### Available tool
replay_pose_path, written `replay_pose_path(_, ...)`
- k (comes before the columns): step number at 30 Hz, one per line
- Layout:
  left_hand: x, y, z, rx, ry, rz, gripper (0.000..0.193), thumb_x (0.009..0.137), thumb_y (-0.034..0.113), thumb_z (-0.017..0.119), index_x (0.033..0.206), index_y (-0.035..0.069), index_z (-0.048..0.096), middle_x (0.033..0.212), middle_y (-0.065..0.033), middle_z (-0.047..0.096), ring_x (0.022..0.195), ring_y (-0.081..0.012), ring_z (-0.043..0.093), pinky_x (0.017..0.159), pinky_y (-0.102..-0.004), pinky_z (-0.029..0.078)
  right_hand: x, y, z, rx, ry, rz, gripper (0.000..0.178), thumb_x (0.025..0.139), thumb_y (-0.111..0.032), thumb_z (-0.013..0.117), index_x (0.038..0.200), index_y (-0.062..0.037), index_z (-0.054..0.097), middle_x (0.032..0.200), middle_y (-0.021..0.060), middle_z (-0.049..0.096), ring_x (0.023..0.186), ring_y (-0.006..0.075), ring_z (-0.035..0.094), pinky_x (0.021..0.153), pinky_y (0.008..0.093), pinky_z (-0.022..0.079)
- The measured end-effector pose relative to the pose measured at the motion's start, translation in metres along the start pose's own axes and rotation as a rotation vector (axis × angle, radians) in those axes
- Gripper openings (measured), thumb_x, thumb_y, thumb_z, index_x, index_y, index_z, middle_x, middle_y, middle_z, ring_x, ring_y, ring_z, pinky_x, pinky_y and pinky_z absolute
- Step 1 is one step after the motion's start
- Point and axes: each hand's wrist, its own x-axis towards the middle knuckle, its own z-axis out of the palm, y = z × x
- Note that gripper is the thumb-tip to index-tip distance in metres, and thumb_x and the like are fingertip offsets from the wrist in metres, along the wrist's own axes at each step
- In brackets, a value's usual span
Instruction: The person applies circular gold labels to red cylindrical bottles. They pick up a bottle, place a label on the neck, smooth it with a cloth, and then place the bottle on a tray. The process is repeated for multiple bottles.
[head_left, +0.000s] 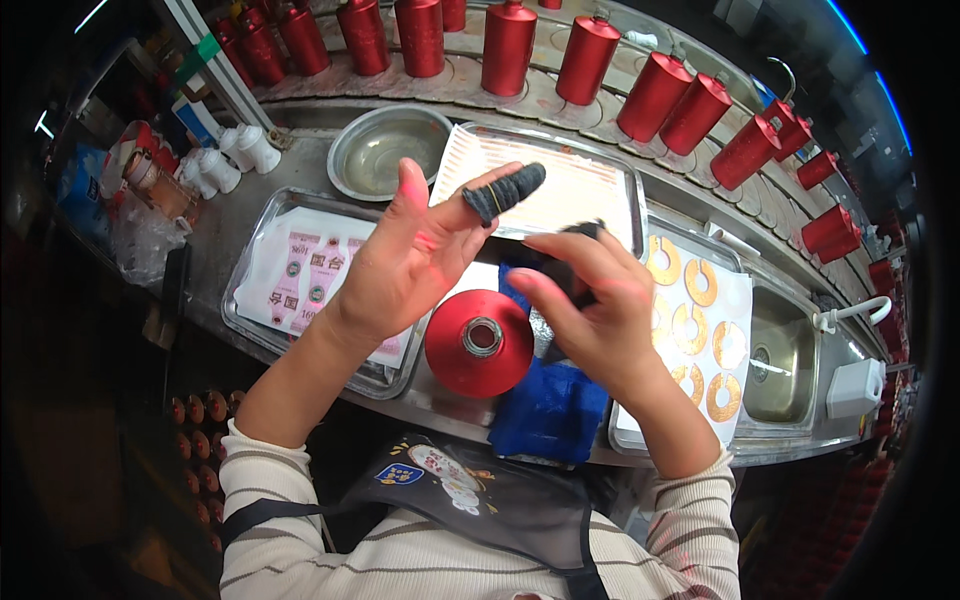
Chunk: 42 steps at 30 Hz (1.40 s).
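Note:
A red metallic bottle (500, 372) stands on the worktop in front of me, seen from above with its neck uncapped. My left hand (405, 255) is raised to the left above it, fingers stretched out, holding nothing. A dark cloth finger cover (508, 192), banded with a thin yellow loop, wraps its fingertips. Right of the bottle is my right hand (605, 310), thumb and forefinger apart and nothing visible between them. Dark cloth also shows behind its fingers, partly hidden. Below that hand, a blue cloth (550, 410) lies beside the bottle and over the worktop's front edge.
A metal tray (238, 300) at left holds pink labels; another tray (632, 190) behind holds a striped sheet. Gold ring-shaped stickers (700, 282) lie at right, before a sink (785, 365). A steel bowl (385, 150) stands behind. Red bottles line a curved conveyor (545, 95).

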Motion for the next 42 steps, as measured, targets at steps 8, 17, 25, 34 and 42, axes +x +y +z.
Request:
replay_pose_path(8, 0.004, 0.007, 0.001, 0.284, -0.086, 0.013, 0.084, 0.106, 0.063, 0.017, 0.161, 0.000, 0.014, 0.156, -0.0114, 0.039, 0.147, -0.0200, 0.031, 0.122, -0.0368, 0.021, 0.024, 0.001, 0.030, 0.062, 0.129, -0.161, 0.010, 0.082, -0.007, 0.073, 0.091, -0.0049, 0.068, 0.073, 0.0108, 0.061, 0.065, 0.0304, 0.063, 0.057, 0.0397, 0.050)
replay_pose_path(17, 0.005, -0.001, 0.002, 0.594, -0.052, 0.065, 0.094, 0.101, 0.069, 0.024, 0.161, 0.007, -0.012, 0.157, -0.0171, 0.036, 0.147, -0.0225, 0.031, 0.122, -0.0371, 0.017, 0.023, 0.001, 0.018, -0.005, 0.079, -0.296, 0.013, 0.080, -0.011, 0.076, 0.082, -0.0073, 0.064, 0.070, 0.0078, 0.059, 0.056, 0.0265, 0.061, 0.051, 0.0374, 0.048)
replay_pose_path(25, 0.001, 0.001, 0.009, 1.520, 0.063, 0.297, 0.106, 0.089, 0.088, 0.019, 0.117, -0.001, 0.068, 0.168, -0.0213, 0.001, 0.151, -0.0474, 0.008, 0.121, -0.0592, 0.004, 0.026, 0.005, 0.019, -0.113, 0.220, -0.332, 0.027, 0.077, -0.021, 0.083, 0.095, -0.0098, 0.066, 0.075, 0.0059, 0.058, 0.057, 0.0254, 0.061, 0.050, 0.0353, 0.048)
replay_pose_path(34, 0.004, 0.001, 0.010, 1.429, 0.013, 0.203, 0.118, 0.084, 0.091, 0.010, 0.138, -0.004, 0.055, 0.169, -0.0191, 0.009, 0.153, -0.0395, 0.017, 0.124, -0.0498, 0.005, 0.018, 0.003, 0.026, -0.083, 0.114, -0.393, 0.015, 0.081, -0.009, 0.072, 0.088, -0.0086, 0.059, 0.073, 0.0082, 0.054, 0.060, 0.0302, 0.060, 0.050, 0.0406, 0.047)
replay_pose_path(42, -0.029, 0.003, -0.025, 1.012, 0.095, 0.102, 0.112, 0.091, 0.084, 0.013, 0.147, -0.008, 0.043, 0.149, -0.0239, 0.050, 0.143, -0.0319, 0.043, 0.122, -0.0448, 0.024, -0.027, 0.042, -0.029, -0.009, 0.128, 0.003, 0.015, 0.087, -0.014, 0.077, 0.099, -0.0068, 0.071, 0.081, 0.0079, 0.062, 0.067, 0.0205, 0.058, 0.060, 0.0337, 0.046)
